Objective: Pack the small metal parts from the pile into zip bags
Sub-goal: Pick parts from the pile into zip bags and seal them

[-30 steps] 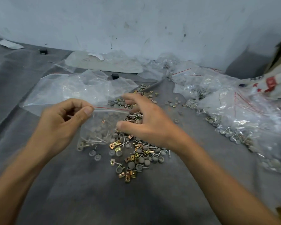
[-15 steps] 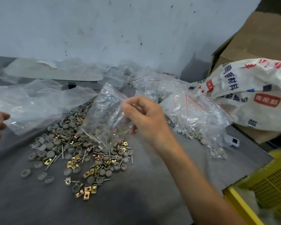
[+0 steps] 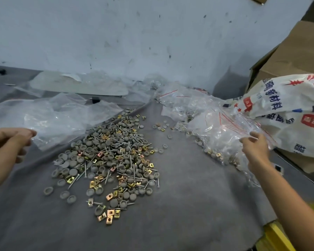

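My two bare hands and forearms, nothing worn.

My left hand (image 3: 6,142) comes in from the left edge with only a short stretch of forearm showing; no sleeve, no glove, no ring, no watch that I can see. My right hand (image 3: 256,149) comes in from the lower right with the whole forearm in view, bare down to the frame edge; no cuff, no bracelet, no glove. Short trimmed nails on the fingers I can make out. Both wrists plain, no markings or tape. Edges a bit soft from blur, so fine detail not readable.
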Motion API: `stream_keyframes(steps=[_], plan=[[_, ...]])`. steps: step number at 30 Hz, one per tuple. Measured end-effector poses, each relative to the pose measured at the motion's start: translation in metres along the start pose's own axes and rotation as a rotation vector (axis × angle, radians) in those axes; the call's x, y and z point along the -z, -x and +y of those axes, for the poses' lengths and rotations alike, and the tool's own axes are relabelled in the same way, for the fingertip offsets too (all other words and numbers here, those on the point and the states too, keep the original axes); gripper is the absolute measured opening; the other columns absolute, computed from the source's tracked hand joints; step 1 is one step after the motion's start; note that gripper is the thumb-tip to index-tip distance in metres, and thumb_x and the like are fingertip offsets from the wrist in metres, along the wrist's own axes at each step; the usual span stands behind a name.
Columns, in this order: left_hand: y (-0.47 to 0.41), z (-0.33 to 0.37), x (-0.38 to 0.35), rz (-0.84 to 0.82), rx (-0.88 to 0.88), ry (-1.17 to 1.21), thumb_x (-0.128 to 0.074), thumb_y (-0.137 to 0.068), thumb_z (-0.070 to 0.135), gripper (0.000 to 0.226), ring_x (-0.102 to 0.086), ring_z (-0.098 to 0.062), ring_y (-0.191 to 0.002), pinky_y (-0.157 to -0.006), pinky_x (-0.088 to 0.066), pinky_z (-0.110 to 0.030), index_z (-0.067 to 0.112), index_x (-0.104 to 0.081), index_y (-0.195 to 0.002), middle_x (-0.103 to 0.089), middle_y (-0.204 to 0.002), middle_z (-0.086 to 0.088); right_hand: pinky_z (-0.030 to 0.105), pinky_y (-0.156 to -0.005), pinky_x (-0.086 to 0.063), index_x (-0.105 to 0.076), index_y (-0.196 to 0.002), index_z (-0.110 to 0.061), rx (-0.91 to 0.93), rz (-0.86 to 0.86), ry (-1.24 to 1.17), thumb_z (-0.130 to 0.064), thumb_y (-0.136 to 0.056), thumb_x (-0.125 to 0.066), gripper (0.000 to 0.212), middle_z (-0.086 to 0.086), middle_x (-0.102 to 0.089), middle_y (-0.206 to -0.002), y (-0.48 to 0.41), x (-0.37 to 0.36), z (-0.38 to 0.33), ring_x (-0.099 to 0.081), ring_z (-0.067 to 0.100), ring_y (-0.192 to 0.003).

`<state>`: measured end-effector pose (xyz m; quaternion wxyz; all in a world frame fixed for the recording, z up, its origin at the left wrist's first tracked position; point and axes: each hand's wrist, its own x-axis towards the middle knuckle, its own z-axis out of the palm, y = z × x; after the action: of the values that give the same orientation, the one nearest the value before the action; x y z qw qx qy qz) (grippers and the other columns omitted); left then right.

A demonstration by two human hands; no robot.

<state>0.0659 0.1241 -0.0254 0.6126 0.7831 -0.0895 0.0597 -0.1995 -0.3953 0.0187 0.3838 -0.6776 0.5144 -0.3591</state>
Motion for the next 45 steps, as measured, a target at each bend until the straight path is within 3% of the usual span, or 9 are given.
stream_keyframes(steps=[4, 8, 14, 22, 27, 31, 36, 40, 45], plan=[[0.030, 0.024, -0.002, 0.039, -0.046, 0.036, -0.061, -0.098, 0.029, 0.015, -0.058, 0.000, -0.067, -0.069, -0.049, -0.030, 0.021, -0.072, -0.093, -0.070, -0.079, 0.011, 0.035, -0.089, -0.046, -0.053, -0.134, -0.026, 0.290, -0.166, 0.046, -0.019, -0.095, -0.064, 0.041, -0.002, -0.058, -0.129, 0.044, -0.055, -0.016, -0.056, 0.019, -0.111], [0.037, 0.027, -0.005, 0.057, -0.041, 0.062, -0.065, -0.096, 0.024, 0.013, -0.055, 0.000, -0.061, -0.068, -0.047, -0.029, 0.022, -0.073, -0.085, -0.068, -0.076, 0.007, 0.029, -0.089, -0.052, -0.067, -0.096, -0.038, 0.562, -0.592, 0.081, -0.015, -0.095, -0.065, 0.023, -0.011, -0.071, -0.106, 0.108, -0.127, -0.061, -0.066, 0.009, -0.100], [0.037, 0.029, -0.005, 0.066, -0.009, 0.105, -0.067, -0.094, 0.020, 0.016, -0.054, 0.000, -0.060, -0.067, -0.046, -0.029, 0.022, -0.074, -0.080, -0.067, -0.069, 0.012, 0.034, -0.095, -0.054, -0.063, -0.122, -0.027, 0.797, -1.050, 0.187, -0.025, -0.099, -0.061, 0.023, -0.010, -0.065, -0.116, 0.203, -0.240, -0.122, -0.062, 0.007, -0.106], [0.044, 0.029, -0.001, 0.030, -0.002, 0.130, -0.068, -0.093, 0.028, 0.013, -0.054, -0.001, -0.063, -0.067, -0.046, -0.028, 0.029, -0.076, -0.082, -0.068, -0.074, 0.000, 0.048, -0.109, -0.041, -0.037, -0.151, -0.013, 0.844, -0.852, 0.620, -0.024, -0.101, -0.045, 0.051, 0.018, -0.051, -0.147, 0.209, -0.347, -0.156, -0.047, 0.038, -0.134], [0.038, 0.030, 0.000, 0.046, 0.014, 0.152, -0.067, -0.093, 0.025, 0.016, -0.053, -0.001, -0.062, -0.067, -0.044, -0.028, 0.032, -0.075, -0.081, -0.066, -0.070, 0.010, 0.049, -0.102, -0.042, -0.064, -0.106, -0.015, 0.936, -0.739, 0.847, -0.019, -0.100, -0.049, 0.016, 0.012, -0.065, -0.115, 0.191, -0.361, -0.147, -0.053, 0.037, -0.119], [0.039, 0.032, -0.003, 0.040, 0.012, 0.154, -0.067, -0.093, 0.024, 0.017, -0.052, -0.002, -0.063, -0.067, -0.044, -0.028, 0.033, -0.075, -0.081, -0.065, -0.070, 0.008, 0.035, -0.068, -0.049, -0.060, -0.068, -0.016, 0.833, -0.656, 0.558, -0.013, -0.091, -0.050, 0.025, 0.003, -0.062, -0.072, 0.180, -0.346, -0.151, -0.065, 0.028, -0.080], [0.041, 0.034, -0.004, 0.015, 0.027, 0.127, -0.067, -0.093, 0.026, 0.016, -0.054, 0.000, -0.064, -0.068, -0.046, -0.026, 0.028, -0.075, -0.080, -0.067, -0.072, 0.008, 0.035, -0.077, -0.059, -0.058, -0.105, -0.022, 0.414, -0.800, -0.094, -0.020, -0.103, -0.052, 0.007, -0.003, -0.063, -0.104, 0.177, -0.296, -0.170, -0.067, 0.019, -0.090], [0.045, 0.035, -0.008, -0.045, 0.055, 0.098, -0.065, -0.095, 0.028, 0.017, -0.057, 0.003, -0.066, -0.069, -0.045, -0.023, 0.032, -0.076, -0.083, -0.071, -0.078, 0.007, 0.035, -0.078, -0.059, -0.060, -0.100, -0.017, 0.132, -0.977, -0.654, -0.018, -0.103, -0.052, 0.008, 0.009, -0.069, -0.117, 0.187, -0.220, -0.166, -0.069, 0.025, -0.099], [0.055, 0.035, -0.027, -0.175, 0.130, 0.186, -0.056, -0.100, 0.033, 0.020, -0.067, -0.001, -0.086, -0.076, -0.048, -0.026, 0.034, -0.075, -0.102, -0.076, -0.098, 0.009, 0.031, -0.070, -0.060, -0.062, -0.091, -0.019, -0.194, -1.356, -1.028, -0.024, -0.099, -0.050, 0.015, 0.005, -0.074, -0.097, 0.205, -0.147, -0.123, -0.071, 0.019, -0.086]])
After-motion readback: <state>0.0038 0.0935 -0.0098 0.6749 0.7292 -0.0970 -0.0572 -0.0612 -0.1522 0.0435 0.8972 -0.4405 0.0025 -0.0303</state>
